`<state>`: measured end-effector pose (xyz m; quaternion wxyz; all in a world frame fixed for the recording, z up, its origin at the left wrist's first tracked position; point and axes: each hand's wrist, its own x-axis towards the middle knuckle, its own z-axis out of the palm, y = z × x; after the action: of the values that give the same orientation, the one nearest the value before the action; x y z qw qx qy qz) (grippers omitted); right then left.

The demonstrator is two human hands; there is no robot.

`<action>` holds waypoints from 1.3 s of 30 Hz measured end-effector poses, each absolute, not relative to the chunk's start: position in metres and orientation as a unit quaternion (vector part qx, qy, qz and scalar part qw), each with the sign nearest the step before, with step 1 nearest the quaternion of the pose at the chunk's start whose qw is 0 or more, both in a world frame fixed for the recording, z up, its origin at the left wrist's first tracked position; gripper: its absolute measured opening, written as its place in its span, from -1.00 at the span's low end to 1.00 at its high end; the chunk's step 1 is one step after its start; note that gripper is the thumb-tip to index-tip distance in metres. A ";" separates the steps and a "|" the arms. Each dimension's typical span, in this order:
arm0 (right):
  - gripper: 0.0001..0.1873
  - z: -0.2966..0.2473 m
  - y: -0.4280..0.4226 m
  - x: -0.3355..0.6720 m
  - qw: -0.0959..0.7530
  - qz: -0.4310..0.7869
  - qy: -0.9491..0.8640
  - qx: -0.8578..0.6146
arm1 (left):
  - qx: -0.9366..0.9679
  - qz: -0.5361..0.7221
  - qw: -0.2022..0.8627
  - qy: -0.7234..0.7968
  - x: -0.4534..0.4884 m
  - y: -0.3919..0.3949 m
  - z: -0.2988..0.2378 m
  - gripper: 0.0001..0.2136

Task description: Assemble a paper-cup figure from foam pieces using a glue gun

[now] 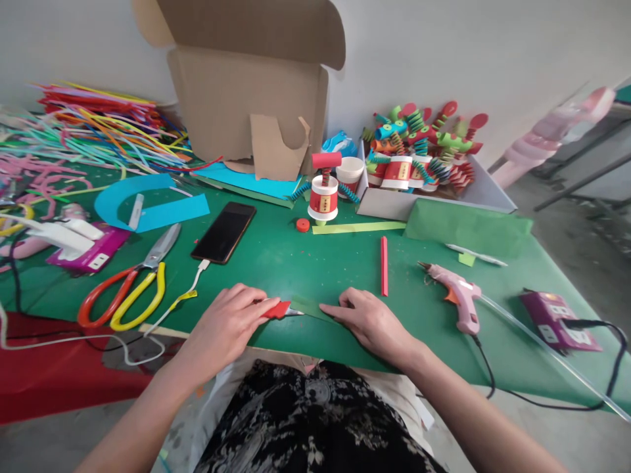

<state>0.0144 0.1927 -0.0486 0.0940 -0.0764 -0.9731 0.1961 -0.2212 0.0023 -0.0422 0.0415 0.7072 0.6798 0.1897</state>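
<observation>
My left hand is closed around a red-handled craft knife whose blade tip rests on a green paper strip at the near edge of the green table. My right hand lies flat on that strip, fingers pressed down on it and pointing left. The two hands are a short gap apart, with the blade between them.
Red and yellow scissors, a black phone on a white cable, a pink glue gun, a red paper stick, a finished paper-cup figure, a white tray of such figures, a cardboard box and pipe cleaners.
</observation>
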 end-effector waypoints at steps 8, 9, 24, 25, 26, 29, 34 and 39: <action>-0.58 -0.052 0.191 0.015 0.101 0.177 -0.976 -0.075 | 0.699 0.191 0.056 0.687 -0.219 -0.001 -0.042 -0.68; -0.58 -0.052 0.191 0.015 0.101 0.176 -0.976 -0.075 | 0.699 0.191 0.055 0.686 -0.219 -0.002 -0.042 -0.68; -0.59 -0.053 0.191 0.015 0.102 0.173 -0.977 -0.074 | 0.701 0.179 0.041 0.689 -0.214 -0.007 -0.042 -0.69; -0.59 -0.053 0.191 0.015 0.101 0.174 -0.977 -0.075 | 0.701 0.180 0.041 0.689 -0.213 -0.006 -0.041 -0.69; -0.59 -0.053 0.191 0.015 0.102 0.174 -0.976 -0.076 | 0.699 0.181 0.042 0.691 -0.213 -0.006 -0.040 -0.69; -0.58 -0.053 0.191 0.016 0.103 0.175 -0.976 -0.078 | 0.697 0.184 0.056 0.691 -0.210 -0.005 -0.038 -0.68; -0.58 -0.053 0.191 0.016 0.105 0.177 -0.976 -0.076 | 0.695 0.188 0.056 0.692 -0.208 -0.004 -0.036 -0.68; -0.59 -0.053 0.191 0.015 0.101 0.186 -0.974 -0.083 | 0.696 0.195 0.060 0.689 -0.206 -0.003 -0.036 -0.67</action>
<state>0.0153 0.1908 -0.0529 0.1014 -0.0826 -0.9738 0.1861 -0.2062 -0.0026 -0.0363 0.0598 0.6959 0.6886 0.1950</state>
